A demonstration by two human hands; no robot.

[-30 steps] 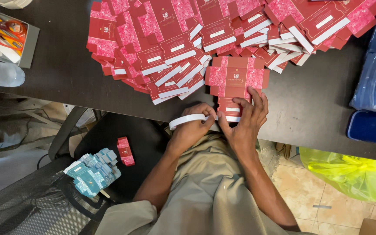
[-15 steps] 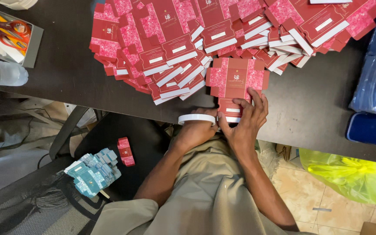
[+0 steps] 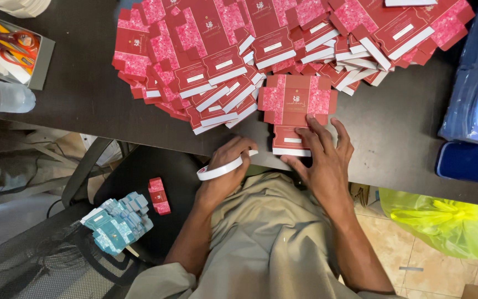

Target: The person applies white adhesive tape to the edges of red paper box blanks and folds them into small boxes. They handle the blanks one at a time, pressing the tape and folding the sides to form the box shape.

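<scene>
A flat red and pink carton blank [image 3: 297, 105] lies unfolded near the front edge of the dark table [image 3: 394, 144]. My right hand [image 3: 322, 158] presses flat on its lower flap with fingers spread. My left hand [image 3: 228, 169] grips a white roll of tape [image 3: 222, 168] at the table's edge, just left of the blank. A big heap of the same red carton blanks [image 3: 222, 61] spreads across the table behind it.
A folded red box [image 3: 159, 195] and a stack of blue boxes [image 3: 118, 221] rest on a black chair. A tray with scissors [image 3: 12, 47] and a water bottle [image 3: 4, 95] sit at left. Blue bags [image 3: 474, 83] are at right, a yellow-green bag [image 3: 443, 218] on the floor.
My left hand with the tape roll has drawn back from the blank's flap, down and left to the table's edge. My right hand stays on the flap.
</scene>
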